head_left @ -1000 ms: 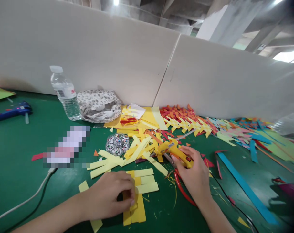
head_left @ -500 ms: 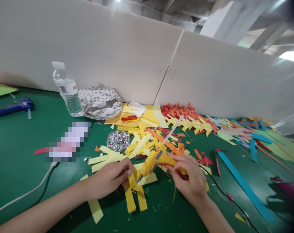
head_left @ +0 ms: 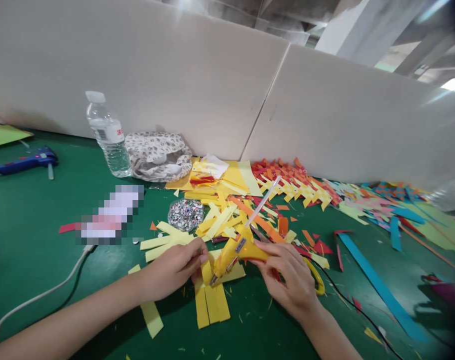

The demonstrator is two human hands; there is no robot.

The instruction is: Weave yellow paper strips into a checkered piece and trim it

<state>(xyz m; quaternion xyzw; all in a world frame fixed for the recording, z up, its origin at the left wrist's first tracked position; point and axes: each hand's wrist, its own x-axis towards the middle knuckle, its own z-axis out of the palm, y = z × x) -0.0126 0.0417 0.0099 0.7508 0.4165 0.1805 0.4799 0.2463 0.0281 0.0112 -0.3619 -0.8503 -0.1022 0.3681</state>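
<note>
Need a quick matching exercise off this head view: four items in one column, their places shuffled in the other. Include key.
1. Yellow glue gun
2. Water bottle
3. Blue glue gun
4. Long blue strip

A. lying to the right of the right hand
B. standing right next to the patterned cloth bundle
C. held in the right hand
D. lying at the far left of the green table

Pairs: 1-C, 2-B, 3-D, 4-A

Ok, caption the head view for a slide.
Left hand holding yellow strips, right hand gripping a glue gun, its nozzle pointed at them.
</note>
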